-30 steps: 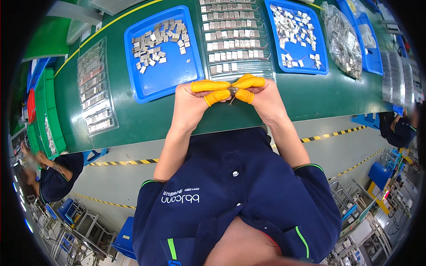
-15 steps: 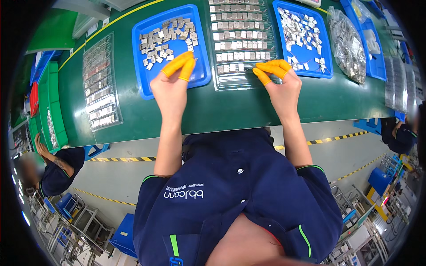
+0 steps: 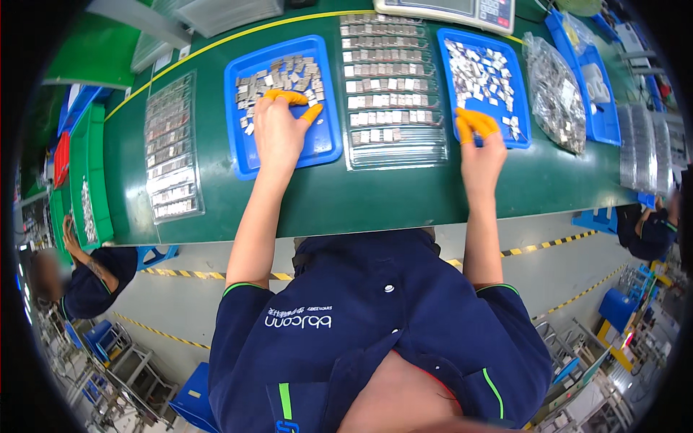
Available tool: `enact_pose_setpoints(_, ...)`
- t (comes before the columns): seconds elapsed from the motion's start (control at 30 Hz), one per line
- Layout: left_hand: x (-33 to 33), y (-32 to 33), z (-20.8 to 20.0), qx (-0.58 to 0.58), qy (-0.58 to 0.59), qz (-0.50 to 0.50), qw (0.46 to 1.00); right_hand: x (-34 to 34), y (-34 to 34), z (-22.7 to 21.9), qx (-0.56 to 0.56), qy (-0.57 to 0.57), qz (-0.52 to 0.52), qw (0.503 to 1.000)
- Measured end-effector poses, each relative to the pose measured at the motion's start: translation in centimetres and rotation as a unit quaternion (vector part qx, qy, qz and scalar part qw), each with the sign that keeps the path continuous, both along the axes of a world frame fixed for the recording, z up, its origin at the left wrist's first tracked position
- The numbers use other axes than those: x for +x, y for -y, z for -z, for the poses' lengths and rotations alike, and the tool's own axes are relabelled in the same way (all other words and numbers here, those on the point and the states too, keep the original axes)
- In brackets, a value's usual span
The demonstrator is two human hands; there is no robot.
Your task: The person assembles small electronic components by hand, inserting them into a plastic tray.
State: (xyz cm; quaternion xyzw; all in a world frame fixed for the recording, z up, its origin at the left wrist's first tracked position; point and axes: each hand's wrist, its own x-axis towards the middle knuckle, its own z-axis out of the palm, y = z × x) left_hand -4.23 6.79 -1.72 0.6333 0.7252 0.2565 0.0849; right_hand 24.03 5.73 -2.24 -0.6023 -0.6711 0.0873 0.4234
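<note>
Yellow finger cots cover the fingertips of both hands. My left hand (image 3: 280, 133) reaches over the left blue tray (image 3: 247, 162), thumb apart from the fingers, just beside a heap of small silvery connector parts (image 3: 289, 76). My right hand (image 3: 482, 155) is at the near left edge of the right blue tray (image 3: 516, 137), which holds scattered small white connectors (image 3: 482, 68). Its fingers are pinched; whatever lies between them is hidden. Between the trays is a clear plastic blister tray (image 3: 397, 155) with rows of connectors; its nearest filled row (image 3: 375, 136) stops partway across.
Another filled blister tray (image 3: 173, 148) lies at the left, near green bins (image 3: 90, 173). At the right are a plastic bag of parts (image 3: 556, 94) and stacked clear trays (image 3: 639, 144). A scale (image 3: 451, 11) stands behind. A co-worker (image 3: 94, 278) sits at far left.
My hands have moved apart: the left farther over the silvery parts, the right away from the blister tray to the white connectors' tray. The left thumb and fingers have spread. The view has shifted slightly.
</note>
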Motion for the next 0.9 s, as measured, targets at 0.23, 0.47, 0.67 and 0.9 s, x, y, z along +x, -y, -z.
enact_pose_setpoints(0.23, 0.2, -0.6, -0.8, -0.093, 0.102, -0.025, 0.99, 5.3, -2.0, -1.1, -0.149, 0.032, 0.052, 0.987)
enact_pose_setpoints(0.47, -0.7, 0.4, -0.1, 0.008, 0.278, -0.046, 0.959, 4.1, -3.3, -2.0, -0.289, 0.063, 0.009, 0.955)
enact_pose_setpoints(0.67, -1.3, 2.1, -0.4, 0.052, 0.382, 0.035, 0.922, 4.8, -3.6, -1.7, -0.222, 0.027, 0.065, 0.972)
enact_pose_setpoints(0.9, 0.9, 2.9, -2.3, -0.051, 0.6, 0.003, 0.799, 4.0, -3.1, -2.6, -0.169, -0.239, 0.055, 0.955)
